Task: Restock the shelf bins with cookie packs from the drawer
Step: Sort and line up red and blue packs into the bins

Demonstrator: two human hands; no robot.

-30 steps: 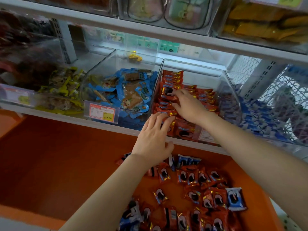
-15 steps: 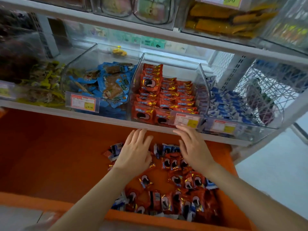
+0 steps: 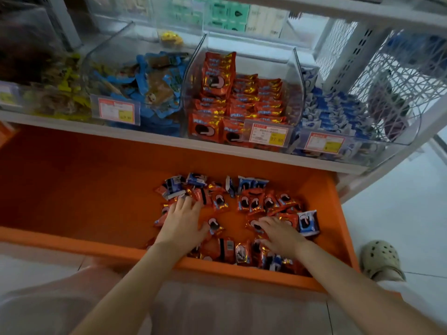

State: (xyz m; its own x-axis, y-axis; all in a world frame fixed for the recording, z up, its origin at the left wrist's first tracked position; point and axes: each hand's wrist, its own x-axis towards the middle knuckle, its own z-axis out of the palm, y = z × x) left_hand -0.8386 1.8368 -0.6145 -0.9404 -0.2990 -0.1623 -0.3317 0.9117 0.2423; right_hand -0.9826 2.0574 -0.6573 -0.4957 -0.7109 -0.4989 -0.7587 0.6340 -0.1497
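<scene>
The clear bin [image 3: 298, 78] at 12 o'clock looks well filled, yet a loose heap of cookie packs [image 3: 251, 201] lies in the orange drawer [image 3: 72, 240] at 6 o'clock, so restocking seems partway. They are small glossy foil pouches, mostly red, some blue. The left hand [image 3: 181, 221] and right hand [image 3: 281, 234] lie flat on them, fingers spread, gripping nothing.

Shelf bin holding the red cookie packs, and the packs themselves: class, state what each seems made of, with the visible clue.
The shelf bin looks like clear, glossy rigid plastic: packs show through its walls, edges catch light. The red cookie packs look like thin metallised film, probably: crinkled gold glints along their sealed ends.
</scene>
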